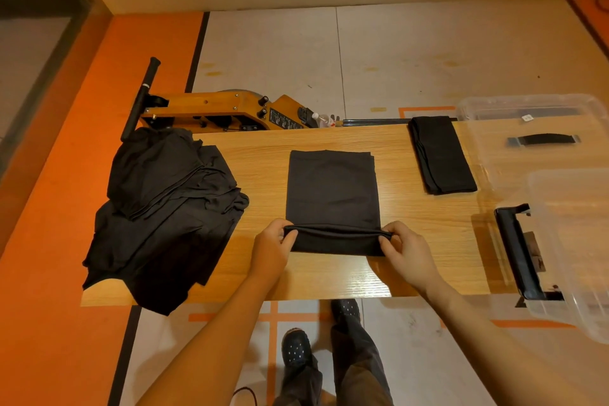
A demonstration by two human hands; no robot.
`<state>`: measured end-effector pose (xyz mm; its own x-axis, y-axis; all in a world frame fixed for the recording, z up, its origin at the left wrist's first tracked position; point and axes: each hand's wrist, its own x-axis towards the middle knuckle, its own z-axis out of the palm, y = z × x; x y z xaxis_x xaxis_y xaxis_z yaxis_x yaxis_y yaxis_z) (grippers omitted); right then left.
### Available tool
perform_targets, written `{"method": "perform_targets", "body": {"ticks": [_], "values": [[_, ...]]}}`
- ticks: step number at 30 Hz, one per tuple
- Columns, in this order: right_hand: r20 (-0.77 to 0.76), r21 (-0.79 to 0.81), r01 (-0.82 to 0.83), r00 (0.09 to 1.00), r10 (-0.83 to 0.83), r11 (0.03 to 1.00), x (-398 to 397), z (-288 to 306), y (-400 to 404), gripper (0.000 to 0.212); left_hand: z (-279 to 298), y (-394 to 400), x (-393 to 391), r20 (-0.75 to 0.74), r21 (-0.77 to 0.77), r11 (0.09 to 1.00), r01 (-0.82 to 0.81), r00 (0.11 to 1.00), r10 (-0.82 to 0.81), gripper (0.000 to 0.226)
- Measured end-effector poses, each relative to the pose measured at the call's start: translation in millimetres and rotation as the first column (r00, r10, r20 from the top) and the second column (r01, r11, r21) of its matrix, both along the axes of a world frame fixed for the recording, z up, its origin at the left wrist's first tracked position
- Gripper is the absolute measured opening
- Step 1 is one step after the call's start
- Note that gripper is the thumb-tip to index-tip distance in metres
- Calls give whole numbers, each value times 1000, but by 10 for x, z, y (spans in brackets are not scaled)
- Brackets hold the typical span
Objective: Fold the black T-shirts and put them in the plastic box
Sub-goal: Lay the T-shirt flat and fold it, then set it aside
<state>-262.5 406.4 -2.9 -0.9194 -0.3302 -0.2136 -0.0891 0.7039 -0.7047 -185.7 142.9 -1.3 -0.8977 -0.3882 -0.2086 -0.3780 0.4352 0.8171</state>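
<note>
Both my hands pinch the near hem of the half-folded T-shirt, ready to carry it away from me.

Nearest to me, my left hand (272, 245) and right hand (407, 252) each have fingers and thumb clamped on a corner of the raised near edge of the T-shirt (333, 194), which lies flat in the middle of the table (329, 277). That gripped edge runs left to right between my hands; the shirt's long side stretches straight away from my fingers, so I judge the next fold goes forward, both hands equally near. To the left sits the pile of unfolded shirts (164, 208); further off to the right lies a folded shirt (441, 155), just beside the plastic box (560, 306) and its lid (534, 115) at the table's right end.
</note>
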Motion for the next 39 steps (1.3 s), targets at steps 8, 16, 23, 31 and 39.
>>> {"method": "perform_targets", "body": {"ticks": [8, 16, 23, 31, 39], "values": [[108, -202, 162, 984, -142, 966, -258, -102, -239, 7, -20, -35, -379, 101, -57, 994, -99, 989, 104, 32], [62, -46, 170, 984, -167, 984, -430, -265, -329, 17, -118, -63, -537, 165, -170, 982, -83, 980, 111, 23], [57, -95, 297, 955, -293, 950, -481, -314, -401, 10, -189, -113, -630, 177, -171, 974, -147, 968, 177, 15], [-51, -105, 337, 938, -343, 936, -545, -294, -502, 20, -189, -132, -673, 136, -221, 961, -169, 970, 202, 16], [-11, -56, 370, 929, -371, 927, -508, -366, -493, 28, -248, -137, -731, 194, -227, 960, -163, 959, 209, 22]]}}
